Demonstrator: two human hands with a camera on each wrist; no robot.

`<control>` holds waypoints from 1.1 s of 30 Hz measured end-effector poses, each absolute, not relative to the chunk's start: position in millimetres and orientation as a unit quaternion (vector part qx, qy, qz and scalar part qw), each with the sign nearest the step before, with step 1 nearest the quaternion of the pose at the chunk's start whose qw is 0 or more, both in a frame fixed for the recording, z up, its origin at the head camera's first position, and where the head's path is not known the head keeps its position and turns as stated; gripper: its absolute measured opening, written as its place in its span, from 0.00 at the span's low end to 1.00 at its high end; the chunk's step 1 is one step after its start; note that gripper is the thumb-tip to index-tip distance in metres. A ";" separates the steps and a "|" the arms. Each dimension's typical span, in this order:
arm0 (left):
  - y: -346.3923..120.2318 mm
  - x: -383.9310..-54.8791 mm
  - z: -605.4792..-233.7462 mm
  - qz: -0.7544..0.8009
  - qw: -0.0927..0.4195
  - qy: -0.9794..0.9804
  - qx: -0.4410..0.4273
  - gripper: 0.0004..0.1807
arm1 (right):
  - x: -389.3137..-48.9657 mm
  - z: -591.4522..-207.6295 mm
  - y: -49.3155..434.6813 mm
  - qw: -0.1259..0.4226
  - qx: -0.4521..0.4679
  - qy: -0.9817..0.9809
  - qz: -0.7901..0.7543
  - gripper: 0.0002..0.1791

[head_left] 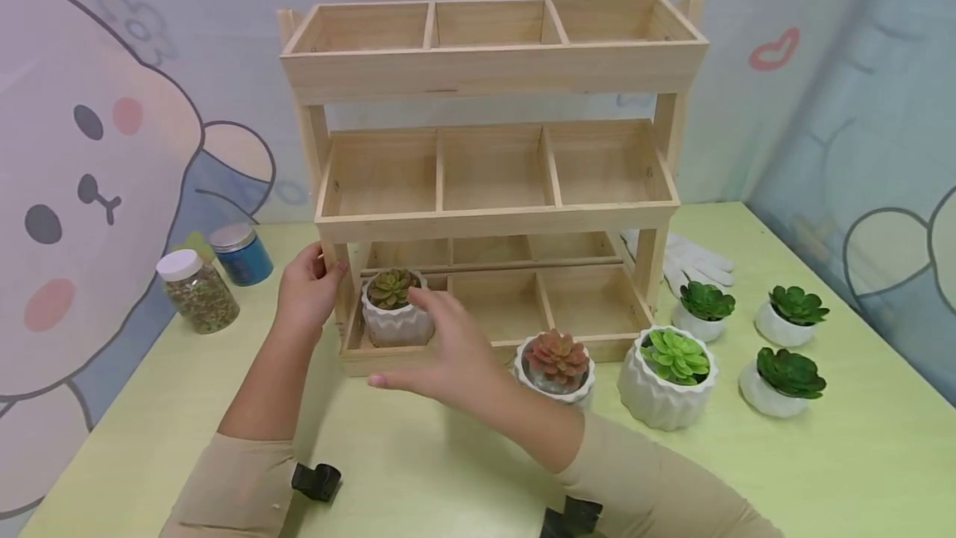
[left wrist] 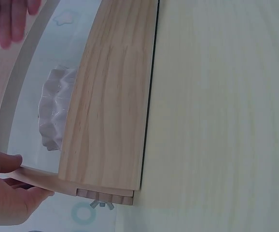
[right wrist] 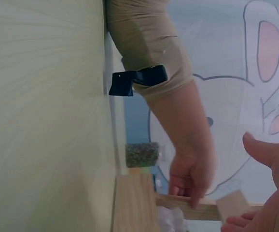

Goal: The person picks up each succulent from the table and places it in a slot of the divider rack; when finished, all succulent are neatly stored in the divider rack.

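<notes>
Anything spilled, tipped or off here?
Nothing stands out. The rack, gripped at its left by the left hand, looks intact. The potted succulent sits upright at its bottom left. The white-lidded jar and blue jar have lids on; no spill shows. The white glove lies loose, partly behind the rack.

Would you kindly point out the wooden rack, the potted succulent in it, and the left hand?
Wooden rack [head_left: 493,73], head view: top tier's front board.
Potted succulent [head_left: 394,325], head view: white pot's front.
Left hand [head_left: 307,289], head view: its back.
</notes>
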State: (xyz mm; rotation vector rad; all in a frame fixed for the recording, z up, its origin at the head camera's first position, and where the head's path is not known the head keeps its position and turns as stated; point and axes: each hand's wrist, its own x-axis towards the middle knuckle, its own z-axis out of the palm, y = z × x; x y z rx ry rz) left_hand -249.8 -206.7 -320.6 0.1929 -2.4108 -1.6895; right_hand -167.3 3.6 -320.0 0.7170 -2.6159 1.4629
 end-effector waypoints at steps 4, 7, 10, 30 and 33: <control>-207.6 -249.7 -318.9 -0.568 0.084 -0.815 0.074 0.28 | -156.2 -313.5 38.9 0.036 0.274 -0.826 0.491 0.49; -208.6 -248.5 -318.1 -0.570 0.084 -0.814 0.073 0.28 | -151.6 -312.9 64.8 0.050 0.296 -0.815 0.495 0.46; -210.0 -248.8 -318.7 -0.573 0.091 -0.812 0.066 0.27 | -150.4 -315.4 88.0 0.069 0.320 -0.810 0.486 0.45; -205.8 -247.0 -316.8 -0.571 0.092 -0.813 0.061 0.26 | -162.7 -356.1 160.7 0.062 0.270 -0.880 0.385 0.64; -205.6 -247.0 -317.4 -0.572 0.093 -0.813 0.058 0.26 | -163.4 -362.0 160.6 0.044 0.253 -0.885 0.388 0.63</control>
